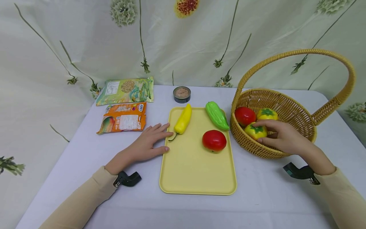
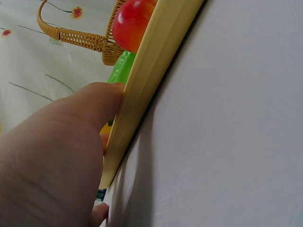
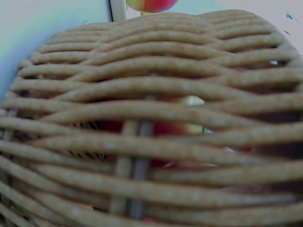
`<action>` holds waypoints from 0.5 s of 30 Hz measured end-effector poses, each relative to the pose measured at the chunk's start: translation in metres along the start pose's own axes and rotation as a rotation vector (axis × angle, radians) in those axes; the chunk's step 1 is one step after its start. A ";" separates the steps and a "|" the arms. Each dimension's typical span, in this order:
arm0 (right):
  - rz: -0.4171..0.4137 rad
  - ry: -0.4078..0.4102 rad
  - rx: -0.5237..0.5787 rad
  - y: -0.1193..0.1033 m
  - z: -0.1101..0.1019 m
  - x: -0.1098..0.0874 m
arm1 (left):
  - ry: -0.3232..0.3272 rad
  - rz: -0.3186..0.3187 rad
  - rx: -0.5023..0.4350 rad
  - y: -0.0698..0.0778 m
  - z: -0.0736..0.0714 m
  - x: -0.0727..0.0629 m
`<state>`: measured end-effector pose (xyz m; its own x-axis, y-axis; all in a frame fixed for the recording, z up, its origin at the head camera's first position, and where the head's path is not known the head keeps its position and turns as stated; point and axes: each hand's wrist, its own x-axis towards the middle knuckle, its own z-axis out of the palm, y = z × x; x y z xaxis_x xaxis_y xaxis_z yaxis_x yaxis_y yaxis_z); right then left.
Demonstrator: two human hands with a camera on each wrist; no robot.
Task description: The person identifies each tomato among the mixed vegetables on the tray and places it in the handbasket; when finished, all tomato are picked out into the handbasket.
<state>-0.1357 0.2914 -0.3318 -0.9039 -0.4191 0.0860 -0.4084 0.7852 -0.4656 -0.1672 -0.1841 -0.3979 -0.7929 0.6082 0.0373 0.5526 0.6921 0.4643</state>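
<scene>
In the head view my right hand (image 1: 275, 135) reaches into the wicker basket (image 1: 286, 98). Its thumb and fingers pinch a yellow tomato (image 1: 255, 131) with a green leafy top. Beside that lie a second yellow tomato (image 1: 267, 113) and a red fruit (image 1: 245, 116). My left hand (image 1: 150, 143) lies at the left edge of the yellow tray (image 1: 197, 178), its fingers fairly straight and spread, thumb on the rim. On the tray are a yellow pepper (image 1: 183, 120), a green pepper (image 1: 217, 115) and a round red fruit (image 1: 214, 140). Basket weave hides my right hand's grip in the right wrist view.
Behind my left hand lie an orange packet (image 1: 123, 117) and a green packet (image 1: 125, 91). A small round tin (image 1: 181, 94) stands behind the tray. The basket's tall handle (image 1: 297, 52) arches above its opening. A floral cloth (image 1: 183, 41) hangs along the back of the table.
</scene>
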 end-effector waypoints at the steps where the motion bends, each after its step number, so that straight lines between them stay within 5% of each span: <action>1: 0.005 -0.012 -0.002 0.000 0.000 0.000 | 0.000 0.000 -0.001 0.000 0.000 0.000; 15: 0.009 -0.026 -0.002 0.000 0.000 0.000 | -0.009 -0.009 -0.003 0.001 0.000 0.000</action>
<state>-0.1357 0.2913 -0.3320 -0.9040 -0.4236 0.0584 -0.4003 0.7901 -0.4642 -0.1669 -0.1836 -0.3971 -0.7954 0.6055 0.0257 0.5449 0.6961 0.4675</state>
